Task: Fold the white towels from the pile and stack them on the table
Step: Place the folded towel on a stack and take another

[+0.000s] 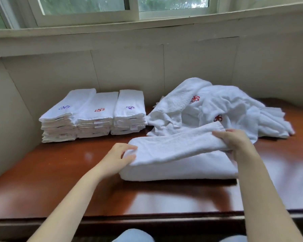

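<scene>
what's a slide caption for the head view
Left hand and right hand grip a half-folded towel; folded stacks left, pile behind.

We see a table (63,172) of polished reddish wood, glossy, with bright reflections. At 12 o'clock on it the half-folded towel (173,154) is thick white terry cloth, matt and nubbly. At 10 o'clock the 3 folded stacks (93,119) are the same cloth, with embroidered thread emblems. So is the loose pile (226,105) at 2 o'clock. The wall panels (129,67) look smooth and matt.
</scene>
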